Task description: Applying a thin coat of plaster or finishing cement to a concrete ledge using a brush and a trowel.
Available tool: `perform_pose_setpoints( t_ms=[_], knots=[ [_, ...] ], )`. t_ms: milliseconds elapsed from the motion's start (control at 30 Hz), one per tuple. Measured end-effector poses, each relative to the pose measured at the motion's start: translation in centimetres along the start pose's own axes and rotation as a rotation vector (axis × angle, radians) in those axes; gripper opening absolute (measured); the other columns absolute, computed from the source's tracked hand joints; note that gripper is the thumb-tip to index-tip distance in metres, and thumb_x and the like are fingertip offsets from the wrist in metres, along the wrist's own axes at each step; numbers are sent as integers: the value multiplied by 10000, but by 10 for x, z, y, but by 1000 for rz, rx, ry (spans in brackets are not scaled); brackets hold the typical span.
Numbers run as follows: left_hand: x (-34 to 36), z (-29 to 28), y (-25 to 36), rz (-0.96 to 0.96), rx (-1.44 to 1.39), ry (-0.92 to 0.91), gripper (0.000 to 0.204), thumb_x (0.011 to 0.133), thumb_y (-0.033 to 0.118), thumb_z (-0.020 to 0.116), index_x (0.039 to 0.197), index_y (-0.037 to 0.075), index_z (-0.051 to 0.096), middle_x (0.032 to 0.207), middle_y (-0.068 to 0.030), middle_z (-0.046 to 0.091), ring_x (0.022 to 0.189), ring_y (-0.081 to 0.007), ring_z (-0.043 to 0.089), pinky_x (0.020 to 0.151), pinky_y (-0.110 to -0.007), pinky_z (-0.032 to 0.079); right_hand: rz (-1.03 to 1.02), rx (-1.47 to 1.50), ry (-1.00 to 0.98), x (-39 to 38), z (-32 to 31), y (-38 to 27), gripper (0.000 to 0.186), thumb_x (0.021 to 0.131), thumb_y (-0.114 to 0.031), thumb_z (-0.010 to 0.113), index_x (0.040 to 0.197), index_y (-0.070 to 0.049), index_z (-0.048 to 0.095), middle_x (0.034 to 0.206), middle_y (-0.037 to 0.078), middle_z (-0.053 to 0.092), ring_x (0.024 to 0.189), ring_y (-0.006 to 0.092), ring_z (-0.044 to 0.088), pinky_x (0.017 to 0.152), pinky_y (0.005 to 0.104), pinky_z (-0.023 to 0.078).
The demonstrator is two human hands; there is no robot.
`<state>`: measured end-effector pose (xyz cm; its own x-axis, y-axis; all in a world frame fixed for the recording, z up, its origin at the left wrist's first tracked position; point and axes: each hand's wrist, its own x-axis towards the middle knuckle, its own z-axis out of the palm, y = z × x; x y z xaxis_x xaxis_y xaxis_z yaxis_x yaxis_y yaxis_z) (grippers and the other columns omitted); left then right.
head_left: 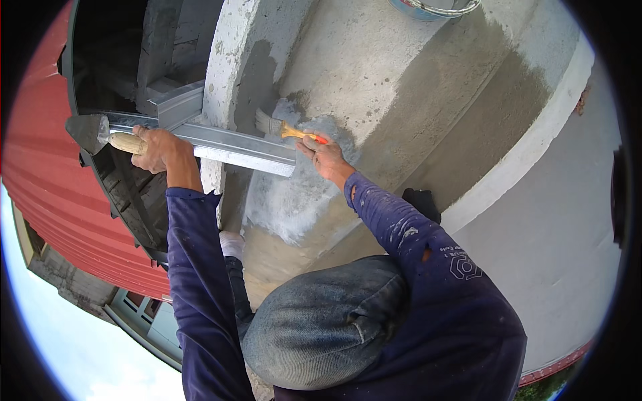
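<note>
My left hand (159, 151) is closed round the pale wooden handle of a trowel (85, 130), its flat metal blade out to the left over the dark roof edge. My right hand (324, 157) grips a paintbrush (293, 131) by its yellow and red handle, the grey bristles pointing left over a concrete ledge. A long silver metal channel (234, 150) lies crosswise beside both hands, with a shorter metal piece (179, 100) angled up from it. A pale grey, smeared patch (284, 207) covers the concrete around and below the brush.
A bucket (428, 11) sits at the top. Red corrugated roofing (37, 127) drops away at the left, beside open sky. A white concrete upright (227, 60) and a curved pale rim (515, 167) flank the ledge. My bent, jeans-clad knee (314, 321) fills the lower middle.
</note>
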<state>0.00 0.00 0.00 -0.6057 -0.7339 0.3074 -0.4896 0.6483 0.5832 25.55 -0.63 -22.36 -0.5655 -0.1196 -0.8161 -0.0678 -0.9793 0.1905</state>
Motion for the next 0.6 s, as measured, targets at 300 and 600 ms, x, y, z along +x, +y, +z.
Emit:
perform_pose_setpoints(
  t_ms=[300,600],
  knots=[
    [-4,-3,0,2,-35,-10,550,909,431,689,1187,-10,515,1045,-245,654,951,-370,693,771,-466,633,-25,211,-43,-5,31,-2,278,934,-18,654,1195,8,562,1173,165,627,1089,272,659,967,342,588],
    [-12,-10,2,-19,-72,-53,591,902,428,702,1245,-10,502,1078,-249,646,976,-384,684,796,-467,629,34,153,5,0,30,-3,303,949,-35,636,1229,11,530,1220,196,609,1118,312,648,1002,362,576]
  ],
)
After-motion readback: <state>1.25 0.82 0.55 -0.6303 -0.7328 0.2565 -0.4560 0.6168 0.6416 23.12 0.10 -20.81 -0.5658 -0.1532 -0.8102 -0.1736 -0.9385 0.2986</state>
